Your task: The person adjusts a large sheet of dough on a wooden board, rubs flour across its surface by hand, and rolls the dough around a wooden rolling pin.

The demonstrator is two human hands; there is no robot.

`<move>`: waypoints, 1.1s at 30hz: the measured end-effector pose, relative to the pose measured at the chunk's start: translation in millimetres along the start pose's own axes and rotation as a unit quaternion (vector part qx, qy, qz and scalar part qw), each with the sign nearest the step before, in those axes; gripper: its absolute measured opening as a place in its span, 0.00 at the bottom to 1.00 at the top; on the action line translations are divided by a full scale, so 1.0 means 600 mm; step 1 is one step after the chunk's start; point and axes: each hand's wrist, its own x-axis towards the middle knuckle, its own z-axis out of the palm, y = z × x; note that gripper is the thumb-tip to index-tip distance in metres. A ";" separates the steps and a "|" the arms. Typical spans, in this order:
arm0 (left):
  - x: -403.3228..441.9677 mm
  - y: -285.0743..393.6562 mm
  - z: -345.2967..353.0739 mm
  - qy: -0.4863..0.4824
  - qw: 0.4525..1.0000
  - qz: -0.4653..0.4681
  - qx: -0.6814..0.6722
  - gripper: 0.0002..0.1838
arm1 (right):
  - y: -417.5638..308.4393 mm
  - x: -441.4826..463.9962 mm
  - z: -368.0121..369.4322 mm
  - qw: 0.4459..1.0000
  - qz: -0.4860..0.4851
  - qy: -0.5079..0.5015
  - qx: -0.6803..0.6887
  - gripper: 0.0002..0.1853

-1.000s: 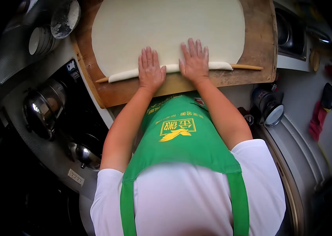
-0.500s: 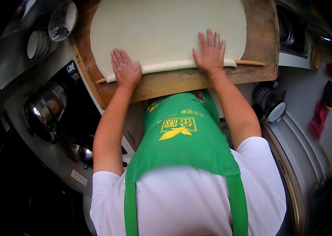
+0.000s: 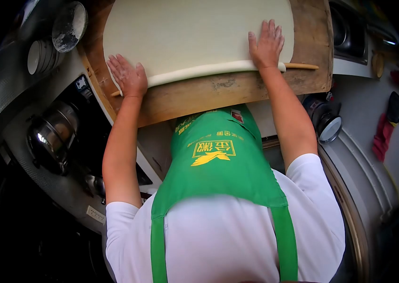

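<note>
On the board [image 3: 199,96], left hand [image 3: 128,78] and right hand [image 3: 265,49], both flat-fingered, have spread apart along the dough [image 3: 199,70] on the pin [image 3: 302,66], apparently shifting pressure outward.

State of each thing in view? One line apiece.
Dough sheet: spread flat, near edge rolled up
Rolling pin: wrapped in dough, both tips bare
Left hand: open, palm down, at the roll's left end
Right hand: open, palm down, near its right end
Board: partly covered
Bowl: white powder inside
Apron: worn
</note>
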 end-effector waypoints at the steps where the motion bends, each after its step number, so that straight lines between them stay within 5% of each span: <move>1: 0.010 0.000 0.003 0.015 1.000 -0.005 -0.006 0.47 | 0.009 -0.014 0.001 1.000 -0.007 0.009 0.001 0.42; 5: -0.088 -0.024 0.004 -0.035 0.998 0.017 0.048 0.49 | 0.035 -0.127 -0.010 0.998 0.010 -0.038 -0.048 0.42; 11: 0.046 -0.053 0.006 0.037 0.996 -0.076 0.008 0.46 | 0.038 0.008 -0.005 0.998 0.055 0.028 -0.015 0.40; 13: 0.066 -0.043 -0.027 0.054 0.995 -0.074 0.047 0.43 | 0.046 0.022 -0.014 0.995 0.017 0.010 -0.101 0.38; 16: 0.034 0.015 -0.039 0.097 0.991 0.084 0.049 0.40 | 0.000 -0.033 -0.032 0.997 -0.016 0.074 -0.008 0.36; 20: -0.087 0.256 0.036 -0.029 0.973 0.207 -0.096 0.42 | -0.172 -0.156 0.009 0.991 -0.119 -0.063 0.001 0.36; 24: -0.005 0.284 0.066 -0.016 0.990 0.136 -0.013 0.43 | -0.193 -0.065 0.030 0.988 -0.099 -0.114 -0.035 0.36; 29: 0.032 0.251 0.042 -0.028 0.997 0.068 0.000 0.46 | -0.172 -0.049 0.023 0.998 -0.047 -0.038 0.024 0.41; 33: -0.056 0.180 0.056 -0.057 0.981 0.183 0.043 0.48 | -0.087 -0.137 0.017 0.983 -0.169 -0.062 -0.019 0.44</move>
